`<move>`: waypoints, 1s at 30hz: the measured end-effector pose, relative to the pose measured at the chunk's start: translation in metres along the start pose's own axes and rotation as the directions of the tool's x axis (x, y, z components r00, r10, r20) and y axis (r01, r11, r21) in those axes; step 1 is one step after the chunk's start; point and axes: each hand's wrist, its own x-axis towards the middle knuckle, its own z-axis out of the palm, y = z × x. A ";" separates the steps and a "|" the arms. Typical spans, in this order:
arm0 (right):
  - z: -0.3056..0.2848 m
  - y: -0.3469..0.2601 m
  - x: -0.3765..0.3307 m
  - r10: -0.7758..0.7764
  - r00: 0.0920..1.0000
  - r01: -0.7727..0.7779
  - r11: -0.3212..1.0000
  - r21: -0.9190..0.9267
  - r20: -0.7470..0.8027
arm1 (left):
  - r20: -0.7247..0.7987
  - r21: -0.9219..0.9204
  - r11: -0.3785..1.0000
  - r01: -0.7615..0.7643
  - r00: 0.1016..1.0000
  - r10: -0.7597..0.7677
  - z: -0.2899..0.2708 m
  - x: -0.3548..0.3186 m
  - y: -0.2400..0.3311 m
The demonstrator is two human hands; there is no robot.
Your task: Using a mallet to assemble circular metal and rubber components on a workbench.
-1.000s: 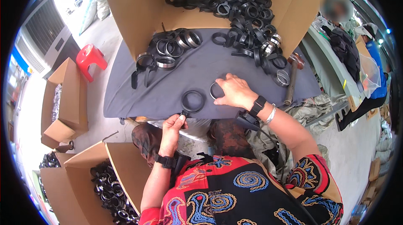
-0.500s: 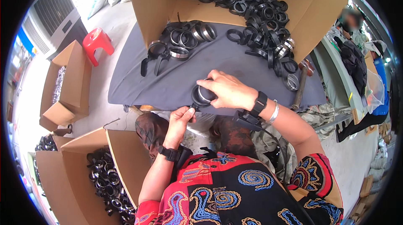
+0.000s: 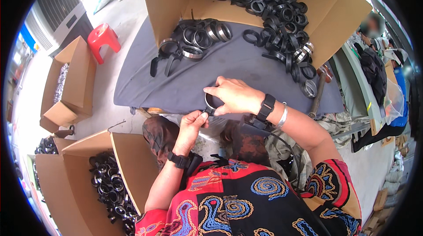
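Note:
At the near edge of the grey-covered table I hold a black ring clamp [image 3: 208,100] with a short stem; a bright metal rim shows along its inside. My left hand [image 3: 191,126] is closed, pinching the stem between thumb and fingers. From the right, my right hand [image 3: 238,97] grips the ring, thumb at its near side and fingers over its far side. My palm and fingers hide much of the ring. Farther off on the cloth lie several black clamps with silver rings [image 3: 192,53], some with stems pointing toward me.
A cardboard box [image 3: 171,4] lies open at the table's back, black rings [image 3: 282,13] spilling from it. A hammer [image 3: 318,90] rests at the right beside a loose metal ring [image 3: 309,89]. Lower left stands a box [image 3: 72,183] of clamps; a red stool [image 3: 104,40] is beyond.
My right hand has shifted slightly left over the ring, its thumb now lower and close to my left fingers. The metal ring sits nearer the black clamp's inner edge. The whole view has moved a little.

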 end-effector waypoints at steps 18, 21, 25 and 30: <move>0.060 -0.002 0.031 0.088 0.939 -0.086 0.996 0.023 -0.331 | 0.031 0.027 1.000 0.010 0.999 -0.011 0.003 0.002 0.006; 0.048 0.021 0.028 -0.077 0.933 0.191 0.933 0.306 -0.351 | -0.052 -0.038 0.999 0.000 0.999 -0.002 0.015 -0.001 0.027; 0.007 0.040 0.009 -0.148 0.944 0.269 0.861 0.432 -0.293 | -0.065 -0.199 0.961 -0.191 0.981 0.182 0.012 0.020 0.056; 0.005 0.074 0.049 0.372 0.713 0.133 0.761 0.635 -0.594 | -0.265 0.140 0.916 -0.375 0.877 0.400 0.003 0.068 0.049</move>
